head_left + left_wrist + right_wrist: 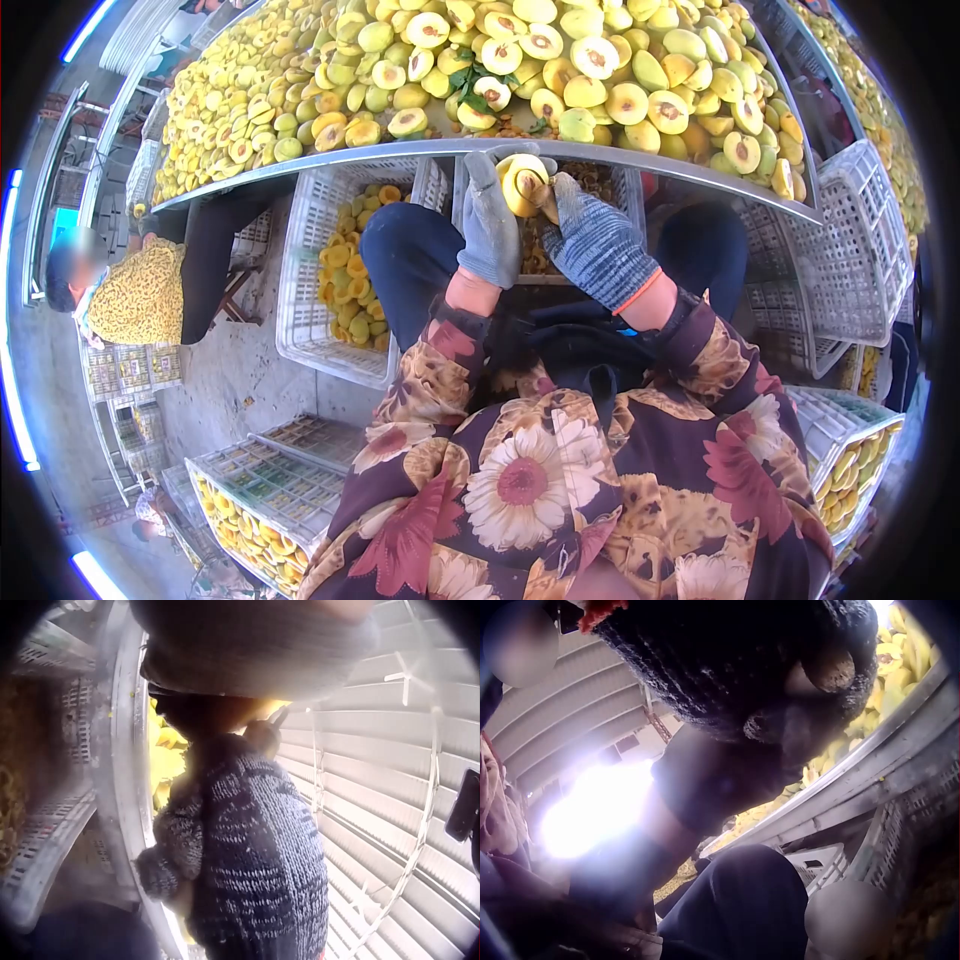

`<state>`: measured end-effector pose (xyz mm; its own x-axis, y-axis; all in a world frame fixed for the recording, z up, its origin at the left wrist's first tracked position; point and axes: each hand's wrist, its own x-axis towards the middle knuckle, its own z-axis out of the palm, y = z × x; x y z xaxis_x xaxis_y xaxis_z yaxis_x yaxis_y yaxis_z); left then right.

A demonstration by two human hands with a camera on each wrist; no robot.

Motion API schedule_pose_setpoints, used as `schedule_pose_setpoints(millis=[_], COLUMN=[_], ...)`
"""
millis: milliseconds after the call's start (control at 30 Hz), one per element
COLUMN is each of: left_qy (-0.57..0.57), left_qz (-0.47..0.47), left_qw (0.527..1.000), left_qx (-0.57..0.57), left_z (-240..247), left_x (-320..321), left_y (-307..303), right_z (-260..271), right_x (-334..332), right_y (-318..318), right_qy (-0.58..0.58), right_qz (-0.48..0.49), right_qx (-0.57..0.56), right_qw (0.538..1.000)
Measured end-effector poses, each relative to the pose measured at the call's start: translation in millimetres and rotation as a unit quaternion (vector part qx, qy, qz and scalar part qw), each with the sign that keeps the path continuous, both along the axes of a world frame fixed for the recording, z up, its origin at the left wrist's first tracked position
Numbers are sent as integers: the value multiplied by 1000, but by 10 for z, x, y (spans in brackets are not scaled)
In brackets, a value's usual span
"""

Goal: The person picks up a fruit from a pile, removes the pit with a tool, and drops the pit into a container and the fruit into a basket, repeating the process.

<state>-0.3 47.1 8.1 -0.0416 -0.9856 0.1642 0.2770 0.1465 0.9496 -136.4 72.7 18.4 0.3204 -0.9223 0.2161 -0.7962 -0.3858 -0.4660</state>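
My left hand (492, 222), in a grey glove, holds a yellow halved fruit (519, 184) just in front of the metal table edge (400, 154). My right hand (598, 240), in a blue-grey knit glove with bare fingertips, has its thumb and fingers curled at the fruit's cut face; whether a tool is in them is unclear in the head view. In the left wrist view the right hand (255, 847) pinches a small, thin, pointed thing (280, 718) near the fruit. The right wrist view shows the right glove (735, 667) dark, covering the fruit.
Halved fruit (595, 57) with brown pits is heaped on the table beyond the hands. Left of my knee stands a white crate (292, 290) of pitted halves; another crate (606, 180) with brown bits sits beneath the hands. Stacked crates (850, 240) stand right. A person (140, 290) sits far left.
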Motion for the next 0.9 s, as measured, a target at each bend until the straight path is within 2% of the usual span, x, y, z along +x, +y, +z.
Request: schedule_pose_setpoints(millis=[67,100,167,267,367,400,433,533,633,667,733,767,800,833,867,900], left_qy=[7,12,-47,-94,-80,-84,-88,9,-59,16,177,146,113,80,128,121], left_qz=[-8,-10,6,-5,7,9,12,-4,0,40,84,49,15,-19,-70,-48], left_qw=[1000,1000,997,993,996,996,996,1000,997,999,970,978,985,990,979,981], left_qx=[13,19,-54,-69,-50,-36,-22,12,-52,21,145,138,129,118,139,142], left_z=[12,30,80,176,93,57,17,-126,-263,-291,-71,-135,-202,-269,-115,-113], left_x=[13,16,39,130,142,144,140,96,106,98,-97,-72,-48,-25,-38,-77], left_y=[-1,-8,-11,-40,-23,-25,-25,-11,-56,8,188,151,115,81,122,119], right_z=[17,19,3,-151,20,5,19,219,192,156,104,150,139,123,64,101], right_x=[-3,-11,-35,-121,-145,-127,-133,-55,1,28,-1,-6,9,-21,-20,-19], right_y=[-26,-14,33,8,-27,-87,-99,-96,-88,-76,-106,-64,-60,-37,-50,-45], right_qy=[-26,-25,-23,-205,-223,-203,-176,-123,-88,-114,-121,-103,-150,-142,-176,-190], right_qz=[-24,-24,-22,-8,14,26,34,68,77,76,111,77,70,77,83,84], right_qx=[90,70,28,-59,-144,-190,-179,-146,-197,-201,-228,-224,-213,-172,-134,-151], right_qw=[995,997,999,977,964,960,967,979,973,970,960,966,963,972,972,966])
